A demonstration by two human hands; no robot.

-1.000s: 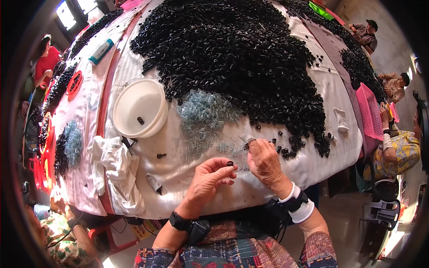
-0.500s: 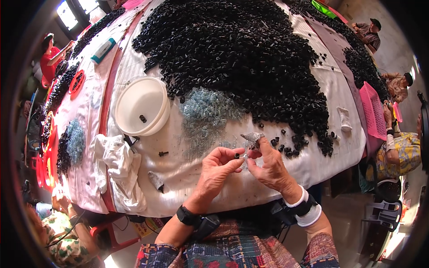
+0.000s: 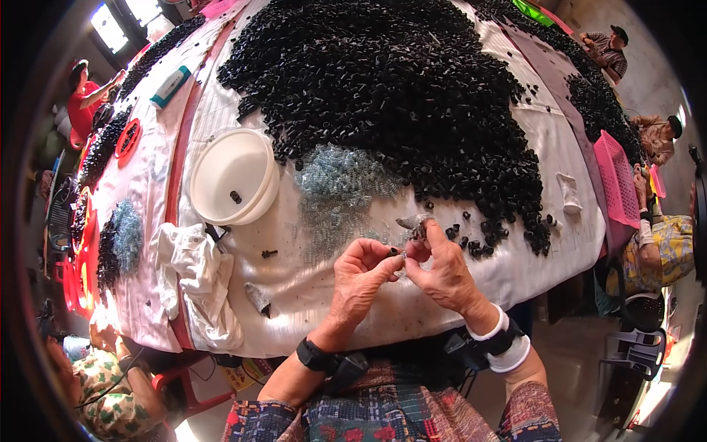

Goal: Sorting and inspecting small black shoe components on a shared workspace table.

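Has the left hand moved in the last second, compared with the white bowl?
Yes. The left hand has risen off the tablecloth and shifted right, away from the white bowl, meeting the right hand around a small black piece.

View: one head camera, fisheye, upright.
Faces: down and forward over the table (image 3: 309,295).
Near: hands, bottom centre.
Far: table's end, top.

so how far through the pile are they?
Done: the white bowl holds only one small black piece. In hand: left hand and right hand meet over a small black part, with more pieces in the right hand. Left: the huge heap of black parts and the spring pile.
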